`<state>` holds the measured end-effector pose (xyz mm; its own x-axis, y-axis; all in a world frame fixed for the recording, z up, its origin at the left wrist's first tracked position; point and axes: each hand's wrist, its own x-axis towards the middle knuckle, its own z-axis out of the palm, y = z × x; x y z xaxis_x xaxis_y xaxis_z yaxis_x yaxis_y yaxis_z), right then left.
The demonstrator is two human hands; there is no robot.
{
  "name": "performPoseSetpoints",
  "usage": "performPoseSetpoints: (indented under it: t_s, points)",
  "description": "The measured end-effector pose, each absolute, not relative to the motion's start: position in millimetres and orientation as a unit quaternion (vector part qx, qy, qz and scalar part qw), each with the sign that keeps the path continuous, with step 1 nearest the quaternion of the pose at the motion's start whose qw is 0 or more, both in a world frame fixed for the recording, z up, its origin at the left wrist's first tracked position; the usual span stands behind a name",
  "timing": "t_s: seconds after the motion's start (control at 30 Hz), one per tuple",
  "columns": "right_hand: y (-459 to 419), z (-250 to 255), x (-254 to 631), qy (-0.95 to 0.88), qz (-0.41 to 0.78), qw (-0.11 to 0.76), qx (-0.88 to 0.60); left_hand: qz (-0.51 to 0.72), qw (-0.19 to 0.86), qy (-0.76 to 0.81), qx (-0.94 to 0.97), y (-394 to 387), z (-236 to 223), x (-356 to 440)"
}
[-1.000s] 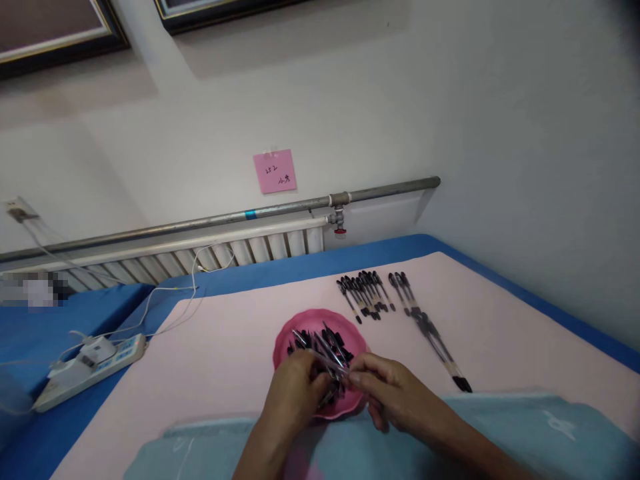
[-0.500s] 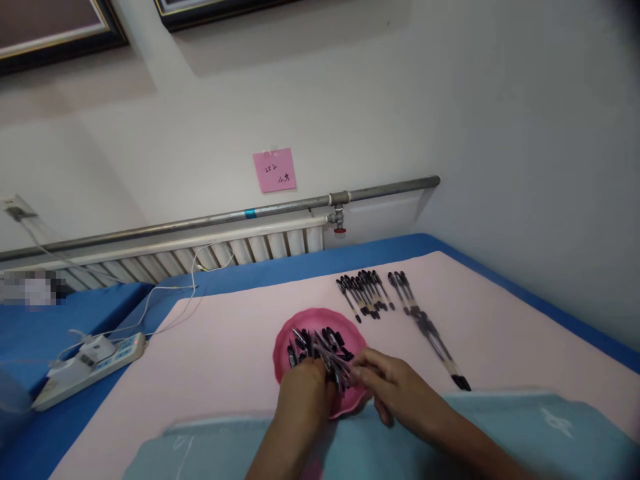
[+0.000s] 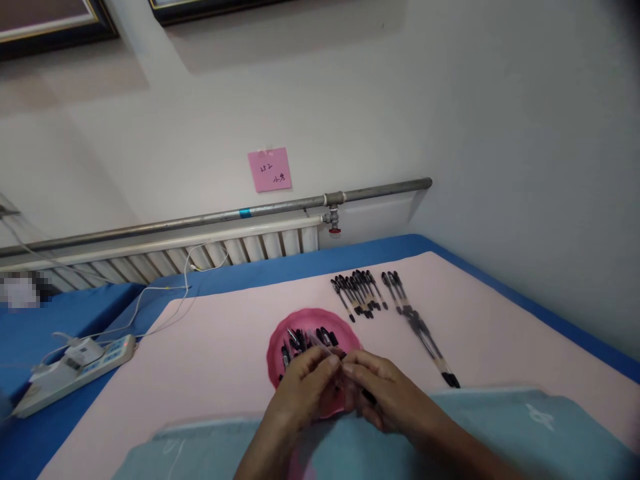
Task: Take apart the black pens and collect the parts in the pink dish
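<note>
Pink note (image 3: 269,170) on wall (image 3: 200,120), up past L hand (image 3: 303,390): handwritten "252"; 2 Chinese chars. below, 1st approx. "小", 2nd unclear; markings on pens (image 3: 361,280) past R hand (image 3: 385,390) too small to read.

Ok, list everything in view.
mat: 1, pink, on table
table: 1, blue, under mat
plate: 1, pink, on mat
pen parts: many, black, clear, in plate
pens: many, black, clear, right of plate
cloth: 1, teal, bottom
power strip: 1, white, left
adapters: 2, white, on power strip
cables: several, white, left
radiator: 1, white, against wall
pipe: 1, grey, above radiator
valve: 1, grey-red, under pipe
note: 1, pink, on wall
picture frames: 2, dark, upper left
left hand: 1, over plate
right hand: 1, over plate
</note>
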<state>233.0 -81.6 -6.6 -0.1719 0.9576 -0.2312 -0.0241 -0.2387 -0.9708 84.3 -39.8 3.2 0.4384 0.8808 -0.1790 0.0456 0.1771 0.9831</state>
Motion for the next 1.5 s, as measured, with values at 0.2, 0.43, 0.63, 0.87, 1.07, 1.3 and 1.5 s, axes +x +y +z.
performPoseSetpoints:
  t_s: [0.2, 0.43, 0.63, 0.87, 1.07, 1.3, 1.5]
  points:
    - [-85, 2, 231, -0.428, 0.671, 0.35, -0.493, 0.384, 0.723, 0.385, 0.425, -39, 4, 84]
    - [-88, 4, 229, -0.435, 0.68, 0.349, -0.476, 0.389, 0.728, 0.359, 0.436, -35, 6, 76]
    - [-93, -5, 227, -0.48, 0.545, 0.398, -0.561, 0.408, 0.69, 0.414, 0.431, -36, 2, 82]
    - [-89, 0, 224, -0.392, 0.679, 0.377, -0.493, 0.441, 0.681, 0.385, 0.44, -36, 2, 83]
    - [-89, 0, 225, -0.392, 0.665, 0.428, -0.47, 0.451, 0.683, 0.371, 0.438, -35, 2, 80]
    - [-89, 4, 220, -0.379, 0.694, 0.384, -0.478, 0.444, 0.68, 0.378, 0.445, -36, 2, 79]
    - [-92, -4, 225, -0.565, 0.389, 0.403, -0.606, 0.451, 0.661, 0.436, 0.413, -32, -2, 78]
